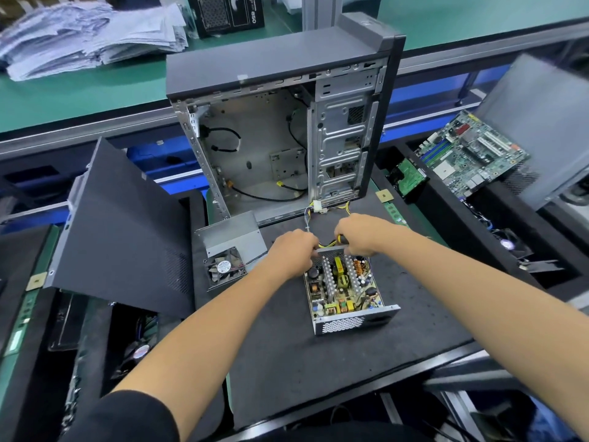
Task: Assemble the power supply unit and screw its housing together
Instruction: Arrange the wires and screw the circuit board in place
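**Q:** Where's the PSU, and what are your hands doing?

**Me:** On the bench mat just ahead of me, lid off, board exposed. Both hands sit at its far edge, 12 o'clock. My left hand curls on the housing rim. My right hand is clamped on a black-and-yellow handle, probably a screwdriver.

**Q:** Risks?

**Me:** The tip could slip into the coils, or the wires could get pinched under the rim.

**Q:** Anything readable?

**Me:** The fan on the cover at 10 o'clock has a sticker, too small to read. The far box at 12 o'clock shows "850".
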A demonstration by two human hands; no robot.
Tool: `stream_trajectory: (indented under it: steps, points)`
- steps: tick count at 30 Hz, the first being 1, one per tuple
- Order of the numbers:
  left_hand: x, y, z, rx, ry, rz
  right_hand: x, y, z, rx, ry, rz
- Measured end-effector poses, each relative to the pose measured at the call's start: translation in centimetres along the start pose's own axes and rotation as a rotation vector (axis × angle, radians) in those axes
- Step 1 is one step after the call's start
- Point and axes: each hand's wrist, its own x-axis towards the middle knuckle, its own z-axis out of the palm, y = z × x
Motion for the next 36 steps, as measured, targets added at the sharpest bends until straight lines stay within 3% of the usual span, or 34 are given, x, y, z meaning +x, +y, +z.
stream_trajectory:
  steps: [11,16,19,22,24,36]
  points:
    - [-1.4,-2.2,-0.4,-0.045,-0.046,-0.086,2.7,-2.1,-0.4,-0.015,-0.005,-0.059]
    - [-0.7,-4.3,-1.7,-0.166,-0.191,-0.025,3.6,-2.2,-1.2,0.102,-0.004,-0.096]
    - [0.1,-6.1,-3.5,-0.269,-0.293,-0.022,3.8,-1.5,-2.8,0.363,0.305,-0.025]
    - [1.4,-8.8,-4.8,-0.343,-0.047,-0.142,3.9,-1.2,-4.6,0.697,0.652,0.091]
    - [2.3,-9.7,-4.6,-0.303,0.055,-0.218,3.9,-1.2,-5.7,0.874,0.726,0.088]
    - [5.2,-10.2,0.3,-0.17,-0.124,-0.227,6.7,-2.0,-4.1,0.713,0.603,-0.022]
